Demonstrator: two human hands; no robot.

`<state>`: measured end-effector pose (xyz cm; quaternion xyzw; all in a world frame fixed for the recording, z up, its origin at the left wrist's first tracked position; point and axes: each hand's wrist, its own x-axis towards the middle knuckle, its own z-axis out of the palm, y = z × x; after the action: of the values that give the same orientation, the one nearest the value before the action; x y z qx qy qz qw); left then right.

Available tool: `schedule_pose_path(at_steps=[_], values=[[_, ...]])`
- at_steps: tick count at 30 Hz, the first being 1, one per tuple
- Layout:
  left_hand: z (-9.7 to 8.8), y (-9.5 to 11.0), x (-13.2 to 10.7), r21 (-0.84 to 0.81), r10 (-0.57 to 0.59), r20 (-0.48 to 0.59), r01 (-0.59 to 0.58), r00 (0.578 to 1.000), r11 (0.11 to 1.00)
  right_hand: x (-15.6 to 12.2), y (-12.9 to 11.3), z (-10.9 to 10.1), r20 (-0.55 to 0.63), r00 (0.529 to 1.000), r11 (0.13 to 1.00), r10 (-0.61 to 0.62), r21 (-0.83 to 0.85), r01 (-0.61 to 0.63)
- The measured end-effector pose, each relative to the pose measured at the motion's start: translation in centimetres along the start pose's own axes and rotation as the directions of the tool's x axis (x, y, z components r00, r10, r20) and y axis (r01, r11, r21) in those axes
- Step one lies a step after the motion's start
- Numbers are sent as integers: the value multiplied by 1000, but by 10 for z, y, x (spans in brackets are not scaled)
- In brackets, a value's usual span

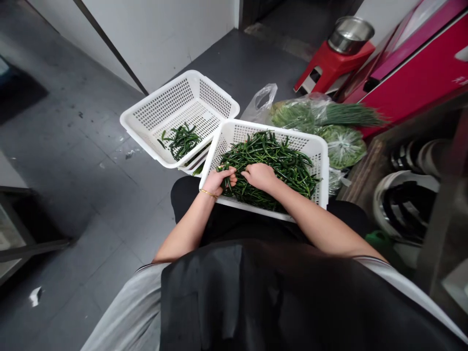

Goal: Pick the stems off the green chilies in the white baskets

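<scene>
A white slotted basket [316, 146] rests on my lap, heaped with long green chillies [281, 161]. Both hands are down in that heap at its near left. My left hand [218, 179], a thin gold bangle on its wrist, is curled with fingers pinched round a chilli. My right hand [260, 175] lies right beside it, knuckles up, fingers closed into the chillies. A second white basket [153, 109] stands on the floor to the left, touching the first. It holds a small bunch of green chillies [181, 140].
Plastic bags of green vegetables [329, 122] lie on the floor behind the lap basket. A red stool [325, 63] carries a steel pot [349, 34]. A red cabinet [420, 73] and a shelf with helmets [405, 204] stand right. Grey tiled floor [73, 146] spreads left.
</scene>
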<state>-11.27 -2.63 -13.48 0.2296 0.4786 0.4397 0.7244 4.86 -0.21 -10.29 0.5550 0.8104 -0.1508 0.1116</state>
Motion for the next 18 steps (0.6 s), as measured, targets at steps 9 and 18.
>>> schedule_pose_path(at_steps=[9, 18], values=[[-12, 4, -16, 17, 25, 23, -25, 999, 1000, 32, -7, -1, -2, 999, 966, 44, 255, -42], [20, -12, -13, 136, -78, 175, 54, 981, 989, -14, 8, 4, -351, 936, 918, -13, 366, 150]])
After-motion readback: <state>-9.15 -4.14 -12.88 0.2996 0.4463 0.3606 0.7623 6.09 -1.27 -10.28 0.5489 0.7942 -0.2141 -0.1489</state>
